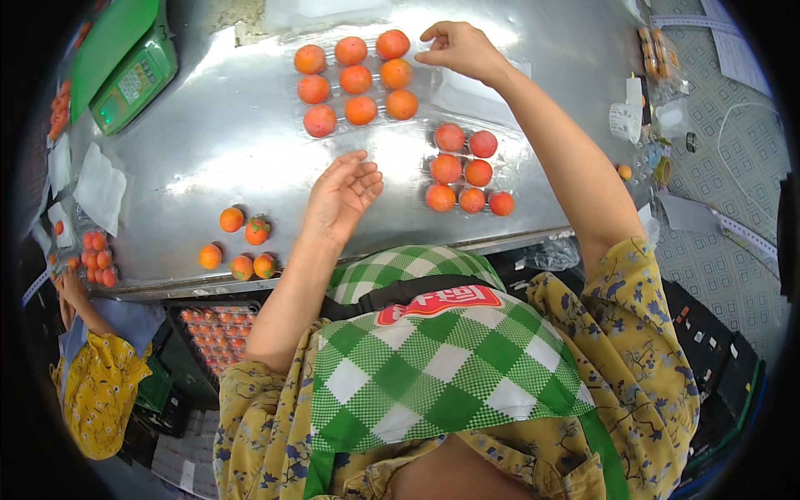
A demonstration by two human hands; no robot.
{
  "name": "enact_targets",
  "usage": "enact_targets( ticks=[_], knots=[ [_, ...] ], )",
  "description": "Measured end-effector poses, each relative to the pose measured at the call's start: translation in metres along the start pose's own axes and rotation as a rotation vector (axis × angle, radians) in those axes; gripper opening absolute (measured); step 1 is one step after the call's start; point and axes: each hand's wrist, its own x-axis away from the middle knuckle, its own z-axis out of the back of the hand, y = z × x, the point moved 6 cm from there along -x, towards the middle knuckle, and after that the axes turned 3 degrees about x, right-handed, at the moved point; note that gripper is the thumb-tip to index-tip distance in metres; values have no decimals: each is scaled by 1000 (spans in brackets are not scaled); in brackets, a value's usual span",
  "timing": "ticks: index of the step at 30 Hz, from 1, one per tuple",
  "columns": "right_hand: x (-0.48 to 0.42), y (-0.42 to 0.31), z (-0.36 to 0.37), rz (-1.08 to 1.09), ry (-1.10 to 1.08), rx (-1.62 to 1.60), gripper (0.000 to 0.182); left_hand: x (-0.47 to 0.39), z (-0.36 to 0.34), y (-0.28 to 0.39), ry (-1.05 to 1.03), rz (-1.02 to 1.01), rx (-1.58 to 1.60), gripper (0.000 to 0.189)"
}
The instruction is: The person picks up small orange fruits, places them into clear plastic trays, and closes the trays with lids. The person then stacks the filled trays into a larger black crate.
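My left hand (350,190) is raised over the metal table, fingers apart and slightly curled, holding nothing. My right hand (447,47) hovers just right of a clear plastic tray (340,67) whose orange-red fruits, persimmons by their look, lie in three rows of three. Its fingers are bent and nothing shows in them. Nearer my body, right of centre, stands a second clear tray (509,172) with several such fruits and some unfilled places. Loose persimmons lie left of my left hand, one with a green calyx (257,230).
A green digital scale (134,84) stands at the back left of the metal table (206,169). A co-worker's hand (69,284) is at packed fruit (97,259) on the far left. A crate of fruit (219,331) sits below the table's edge. A label roll (624,122) lies right.
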Motion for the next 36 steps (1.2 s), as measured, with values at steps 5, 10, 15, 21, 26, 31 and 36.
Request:
enact_targets(
  ticks=[5,10,15,21,26,31,36],
  knots=[
    [3,-10,-19,-1,6,-50,58,1,-3,2,-26,-4,-19,23],
    [19,-27,-30,-82,104,-83,58,0,-2,2,-25,-5,-12,22],
    [31,-48,-37,46,263,88,48,1,-5,1,-25,5,-13,22],
    [30,-45,-45,-9,323,105,47,-1,-5,0,-29,7,-13,21],
    [29,-43,-50,-88,370,88,46,0,-8,1,-28,4,-15,20],
    [28,-47,-48,-156,338,89,49,-2,-8,-1,-38,8,-20,20],
    [23,-43,-52,-150,400,22,53,-3,-12,-1,-37,6,-23,21]
  ],
)
